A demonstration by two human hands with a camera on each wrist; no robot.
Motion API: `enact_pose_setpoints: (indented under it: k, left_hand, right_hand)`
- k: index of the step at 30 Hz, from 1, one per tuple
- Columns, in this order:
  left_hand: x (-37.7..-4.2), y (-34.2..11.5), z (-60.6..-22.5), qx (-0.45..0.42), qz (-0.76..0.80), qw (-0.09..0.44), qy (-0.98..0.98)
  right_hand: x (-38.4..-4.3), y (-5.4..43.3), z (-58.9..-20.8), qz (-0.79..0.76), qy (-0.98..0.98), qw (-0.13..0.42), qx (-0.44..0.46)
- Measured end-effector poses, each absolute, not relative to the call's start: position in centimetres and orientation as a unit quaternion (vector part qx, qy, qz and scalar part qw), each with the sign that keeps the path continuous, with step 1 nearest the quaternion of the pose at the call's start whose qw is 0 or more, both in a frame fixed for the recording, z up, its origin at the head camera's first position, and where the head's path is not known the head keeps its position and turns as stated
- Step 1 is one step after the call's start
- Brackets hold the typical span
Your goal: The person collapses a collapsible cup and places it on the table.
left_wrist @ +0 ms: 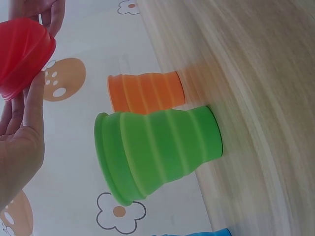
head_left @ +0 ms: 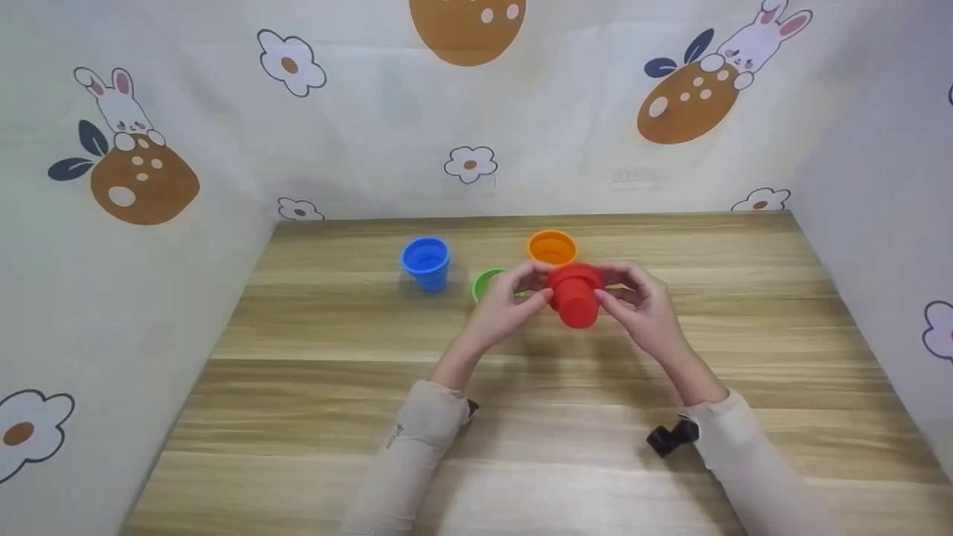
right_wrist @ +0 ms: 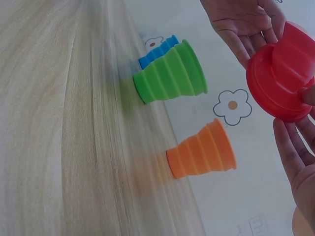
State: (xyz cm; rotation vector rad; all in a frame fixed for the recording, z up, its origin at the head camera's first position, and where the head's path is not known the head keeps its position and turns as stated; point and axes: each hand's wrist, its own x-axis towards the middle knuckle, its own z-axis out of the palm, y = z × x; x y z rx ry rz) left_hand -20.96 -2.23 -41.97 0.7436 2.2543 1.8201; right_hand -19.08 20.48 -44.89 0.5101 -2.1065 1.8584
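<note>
Both hands hold a red collapsible cup above the table, its narrow base toward the head camera. My left hand grips its left side between thumb and fingers, and my right hand pinches the right side. In the right wrist view the red cup is partly folded, with its wide rings pushed together and the narrow end sticking out. A green cup stands upright behind the left hand, partly hidden in the head view. An orange cup stands just beyond the red one.
A blue cup stands upright to the left of the green one. The wood-grain table is bordered by a patterned back wall and side walls. Black wrist cameras sit near the sleeves.
</note>
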Motion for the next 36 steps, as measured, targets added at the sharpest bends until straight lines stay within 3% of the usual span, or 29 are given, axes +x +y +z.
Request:
enact_pose_setpoints:
  k: [11, 25, 36]
  left_hand:
    - [-21.08, -2.02, -41.96, 0.264, 0.6, 0.068, 0.752]
    - [-21.1, -1.98, -42.17, 0.249, 0.624, 0.066, 0.738]
    - [-20.93, -1.84, -41.98, 0.241, 0.63, 0.071, 0.735]
  right_hand:
    - [-19.17, 20.5, -44.85, 0.646, -0.734, 0.129, 0.165]
    - [-18.97, 21.1, -45.24, 0.675, -0.717, 0.057, 0.166]
    - [-19.06, 20.87, -45.29, 0.686, -0.706, 0.076, 0.159]
